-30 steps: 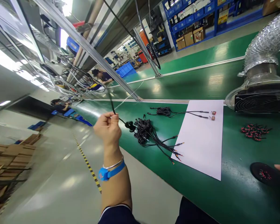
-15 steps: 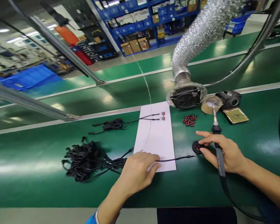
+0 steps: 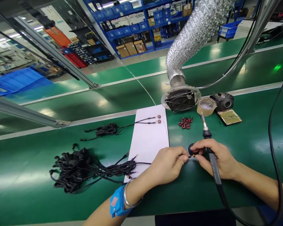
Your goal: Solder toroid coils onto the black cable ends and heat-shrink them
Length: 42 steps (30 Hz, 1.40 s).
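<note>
My left hand (image 3: 171,163) is closed, pinching a black cable (image 3: 143,163) close to its end. Bared coloured wires (image 3: 192,155) stick out past the fingertips, at the thumb and forefinger of my right hand (image 3: 218,158). A soldering iron (image 3: 212,157) rests in that right hand, its tip angled up and away from me. Just behind the wire ends lies a small round black disc (image 3: 191,148), partly covered by fingers. Whether the right fingertips grip the wires cannot be made out.
White paper (image 3: 148,135) bears two cable ends with small reddish parts (image 3: 158,121). Bundled black cables (image 3: 73,169) lie left. Beyond my right hand are small red-black parts (image 3: 185,123), a roll-shaped holder (image 3: 206,106), a sponge tray (image 3: 230,117) and a fume extractor (image 3: 181,100).
My left hand has moved right along the cable to its end, bringing the wires to my right fingertips. My right hand keeps the soldering iron; its fingers have left the black disc's edge.
</note>
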{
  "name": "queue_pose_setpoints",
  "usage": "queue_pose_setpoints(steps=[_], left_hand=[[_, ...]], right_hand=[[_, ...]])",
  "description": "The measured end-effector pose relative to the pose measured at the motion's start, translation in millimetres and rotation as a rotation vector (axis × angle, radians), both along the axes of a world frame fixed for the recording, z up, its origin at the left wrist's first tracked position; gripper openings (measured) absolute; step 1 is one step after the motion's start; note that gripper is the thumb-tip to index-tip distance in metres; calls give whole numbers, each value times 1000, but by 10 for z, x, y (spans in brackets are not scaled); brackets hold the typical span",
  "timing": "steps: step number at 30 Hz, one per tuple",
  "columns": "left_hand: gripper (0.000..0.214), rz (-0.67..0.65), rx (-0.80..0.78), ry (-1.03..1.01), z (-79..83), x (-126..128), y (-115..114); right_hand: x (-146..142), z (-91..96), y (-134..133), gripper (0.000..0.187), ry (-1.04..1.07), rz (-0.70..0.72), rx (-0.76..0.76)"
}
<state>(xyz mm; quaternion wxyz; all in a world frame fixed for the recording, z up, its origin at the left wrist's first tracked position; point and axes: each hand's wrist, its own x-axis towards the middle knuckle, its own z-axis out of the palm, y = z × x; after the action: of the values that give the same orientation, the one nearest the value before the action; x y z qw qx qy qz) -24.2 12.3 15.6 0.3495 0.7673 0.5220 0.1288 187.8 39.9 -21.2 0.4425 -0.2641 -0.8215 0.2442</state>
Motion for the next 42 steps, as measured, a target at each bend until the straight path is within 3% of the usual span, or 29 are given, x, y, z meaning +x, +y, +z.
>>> queue_pose_setpoints(steps=[4, 8, 10, 16, 19, 24, 29, 31, 36, 42], left_hand=[[25, -4, 27, -91, 54, -6, 22], [30, -4, 292, -59, -53, 30, 3], [32, 33, 351, -87, -107, 47, -9], [38, 148, -3, -320, -193, 85, -23], [37, 148, -54, -365, -212, 89, -32], [19, 151, -74, -316, -204, 100, -76], [19, 181, -154, -366, -192, 107, -140], [27, 203, -195, -424, -207, 100, -153], [32, 243, -228, -539, -262, 82, -143], [35, 225, -377, -733, -263, 38, -39]], right_hand=[[-116, 31, -34, 23, 64, -17, -5], [-162, 14, -38, 24, 112, -81, -139], [-182, -2, -44, 25, 140, -108, -208], [-275, -5, -72, 26, 254, -114, -423], [-297, 36, -59, 23, 248, -109, -465], [-306, 76, -42, 27, 138, -160, -400], [-381, -10, -95, 22, 94, -301, 33], [-416, -54, -123, 20, 85, -306, 119], [-443, -90, -197, 17, 72, -370, -23], [-277, -27, -131, 24, 48, -165, -62]])
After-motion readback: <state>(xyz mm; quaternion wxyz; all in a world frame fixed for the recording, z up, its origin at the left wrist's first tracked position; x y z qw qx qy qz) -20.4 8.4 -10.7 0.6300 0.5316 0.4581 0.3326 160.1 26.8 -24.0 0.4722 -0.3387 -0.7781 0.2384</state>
